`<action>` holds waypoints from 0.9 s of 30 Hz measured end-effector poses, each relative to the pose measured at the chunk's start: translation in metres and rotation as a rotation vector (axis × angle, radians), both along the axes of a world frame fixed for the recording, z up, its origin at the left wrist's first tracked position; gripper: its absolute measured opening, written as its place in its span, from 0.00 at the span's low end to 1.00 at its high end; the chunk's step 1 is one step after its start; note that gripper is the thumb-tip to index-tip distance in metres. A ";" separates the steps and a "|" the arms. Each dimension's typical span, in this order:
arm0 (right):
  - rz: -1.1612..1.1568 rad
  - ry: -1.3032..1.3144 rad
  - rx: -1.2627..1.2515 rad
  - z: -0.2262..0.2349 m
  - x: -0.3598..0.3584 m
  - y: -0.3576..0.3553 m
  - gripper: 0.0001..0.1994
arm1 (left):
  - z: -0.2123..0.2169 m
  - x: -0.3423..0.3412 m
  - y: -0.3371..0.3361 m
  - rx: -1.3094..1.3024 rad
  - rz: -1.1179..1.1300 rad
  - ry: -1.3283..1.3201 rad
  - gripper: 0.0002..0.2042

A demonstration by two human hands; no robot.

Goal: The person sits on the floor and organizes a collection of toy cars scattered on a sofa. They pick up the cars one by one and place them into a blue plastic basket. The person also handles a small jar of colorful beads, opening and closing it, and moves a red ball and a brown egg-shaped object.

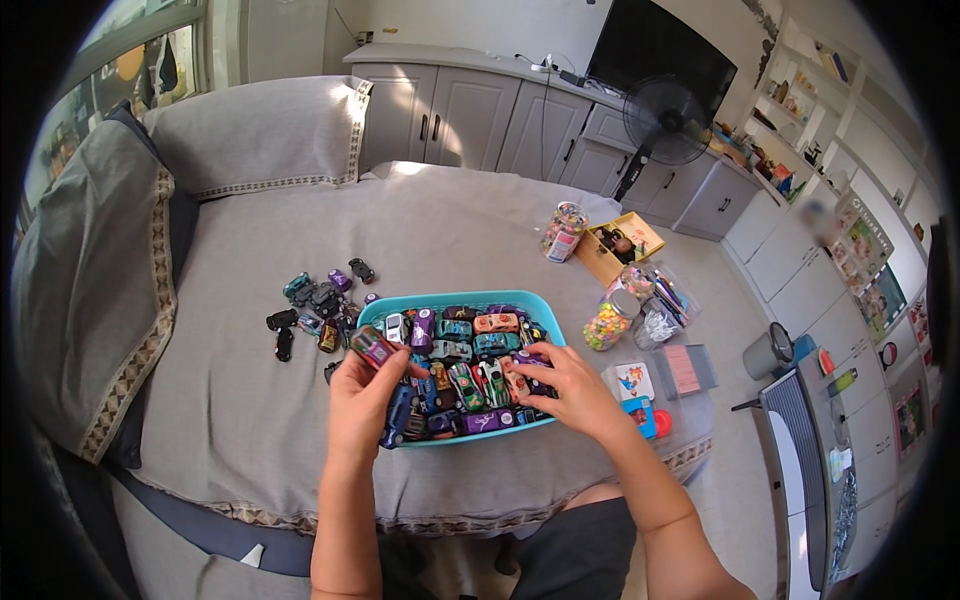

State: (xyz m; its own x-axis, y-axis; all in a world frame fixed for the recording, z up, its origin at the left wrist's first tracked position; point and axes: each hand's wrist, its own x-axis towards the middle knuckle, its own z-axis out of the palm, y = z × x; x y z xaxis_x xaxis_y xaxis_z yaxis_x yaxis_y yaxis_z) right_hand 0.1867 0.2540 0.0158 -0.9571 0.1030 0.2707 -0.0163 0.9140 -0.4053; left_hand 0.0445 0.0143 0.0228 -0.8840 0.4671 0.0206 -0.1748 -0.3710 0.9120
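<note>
A turquoise basket (455, 440) full of small toy cars stands in front of me on the grey cloth. Above its left rim, my left hand (362, 395) pinches a green and red toy car (373, 347) between thumb and fingers. My right hand (572, 392) reaches in at the right side, its fingertips and thumb around a purple toy car (535, 370) that they partly hide. Beside it lies a peach toy car (515, 380). Cars in the basket sit close together in rough rows, among them green, white, teal and purple ones.
Left of the basket lies a loose pile of toy cars (322, 302). To the right stand a jar of colourful beads (606, 322), another jar (564, 235), a yellow box (640, 238) and a clear case (690, 368). A black fan (665, 125) stands beyond, before grey cabinets (465, 115).
</note>
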 end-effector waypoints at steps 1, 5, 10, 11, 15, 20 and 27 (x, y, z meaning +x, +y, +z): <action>0.015 0.035 0.029 0.002 0.000 -0.002 0.23 | 0.000 0.001 0.000 -0.011 -0.030 0.005 0.06; 0.112 0.118 0.095 0.005 -0.007 -0.005 0.24 | 0.002 0.000 0.000 -0.031 -0.021 -0.002 0.06; 0.225 0.121 0.122 -0.001 -0.017 -0.011 0.24 | -0.002 0.000 0.002 -0.065 -0.033 0.048 0.06; 0.222 0.129 0.111 -0.002 -0.018 -0.013 0.24 | -0.004 0.000 0.003 -0.071 -0.043 0.063 0.06; 0.223 0.140 0.107 0.002 -0.022 -0.020 0.24 | -0.010 0.001 0.004 -0.111 -0.040 0.100 0.06; 0.200 0.111 0.073 -0.001 -0.024 -0.024 0.26 | -0.012 0.010 0.011 -0.247 -0.075 0.232 0.08; 0.154 0.112 0.008 0.021 -0.011 -0.001 0.30 | -0.014 0.021 0.019 -0.438 -0.076 0.434 0.12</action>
